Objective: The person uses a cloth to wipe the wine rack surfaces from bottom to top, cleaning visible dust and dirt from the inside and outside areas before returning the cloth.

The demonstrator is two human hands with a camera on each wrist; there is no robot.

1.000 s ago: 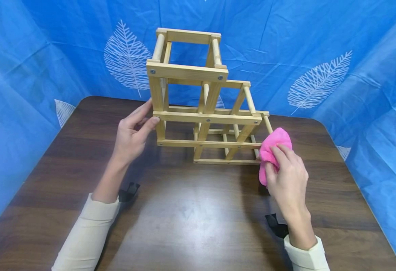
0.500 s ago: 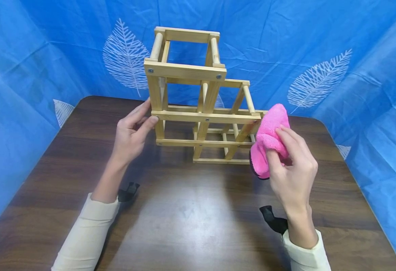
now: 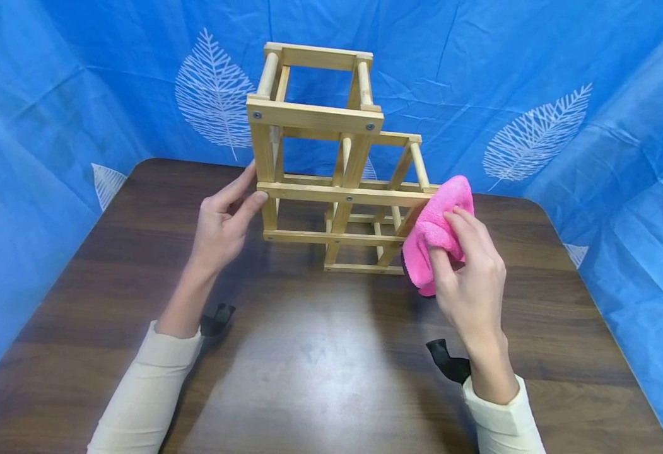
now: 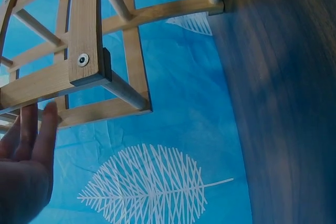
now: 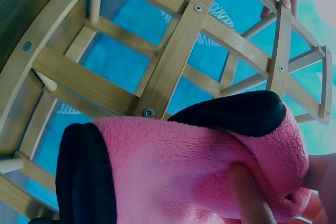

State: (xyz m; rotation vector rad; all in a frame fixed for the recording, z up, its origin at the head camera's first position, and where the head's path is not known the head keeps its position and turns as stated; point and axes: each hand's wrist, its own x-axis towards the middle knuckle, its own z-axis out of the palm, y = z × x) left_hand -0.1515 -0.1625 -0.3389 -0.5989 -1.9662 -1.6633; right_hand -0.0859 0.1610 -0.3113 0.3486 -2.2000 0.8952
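Observation:
A stepped wooden rack (image 3: 314,118) of slats and round dowels stands toward the back of the table, its tall part on the left. My left hand (image 3: 222,221) grips the rack's left upright, thumb in front and fingers behind; in the left wrist view some fingers (image 4: 44,135) reach up to a slat. My right hand (image 3: 473,284) pinches a bunched pink cloth (image 3: 436,233) with dark edging against the rack's lower right end. That end is partly hidden by the cloth. In the right wrist view the folded cloth (image 5: 157,156) lies over the slats.
Around the rack is a dark wood-grain table (image 3: 308,366). Behind and beside it hangs a blue sheet (image 3: 450,75) with white leaf prints. Black straps (image 3: 449,362) sit by both wrists, below cream sleeves (image 3: 144,391).
The right hand lifted the cloth from the rack's lower right end, then shifted left with it onto the right-hand slats. The left hand kept its grip; the rack barely moved.

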